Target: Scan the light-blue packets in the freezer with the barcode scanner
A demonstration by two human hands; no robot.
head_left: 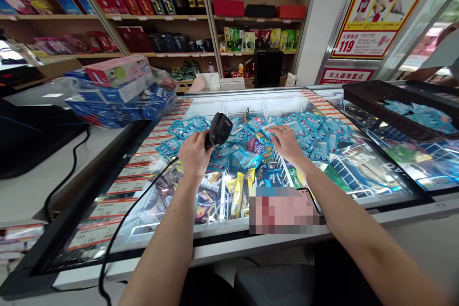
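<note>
In the head view, the left hand [195, 155] curls its fingers shut around a black corded plastic barcode scanner [217, 130] above a glass-topped chest freezer [251, 92]; the right hand [287, 144], fingers loosely spread, rests on shiny blue foil packets [301, 126] inside it.

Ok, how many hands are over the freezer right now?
2: the left hand, gripping a black scanner, and the right hand, resting on blue packets. Another person's arm shows at far right, its hand unclear.
</note>
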